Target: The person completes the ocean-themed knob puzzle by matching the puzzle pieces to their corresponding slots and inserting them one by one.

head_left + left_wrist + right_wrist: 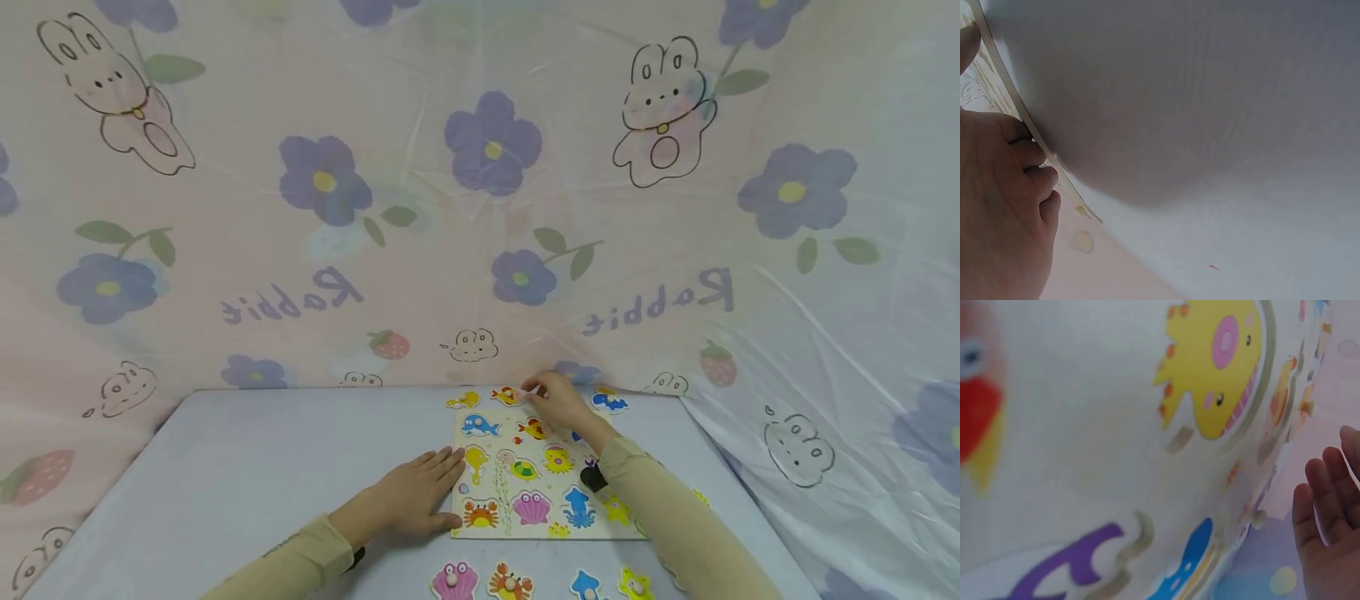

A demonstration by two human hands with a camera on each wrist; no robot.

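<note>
A light wooden puzzle board (491,408) with sea-animal pictures lies on the table. My left hand (420,492) rests palm down at its left side, fingers spread over the edge. In the left wrist view, that hand (1004,194) meets the board's thin edge (1013,94). Over the board's far edge reaches my right hand (561,404), its fingertips close to a small, partly hidden pink piece (522,396). A red and yellow fish piece (506,396) lies just left of it. The right wrist view shows the fingers of this hand (1335,519) loosely extended; the thumb is hidden.
Beyond the board lie a yellow seahorse piece (463,400) and a blue whale piece (609,402). On the near side are a pink shell piece (455,581), a crab piece (512,582), a blue squid piece (587,586) and a yellow starfish piece (636,583). A patterned curtain (420,275) hangs behind.
</note>
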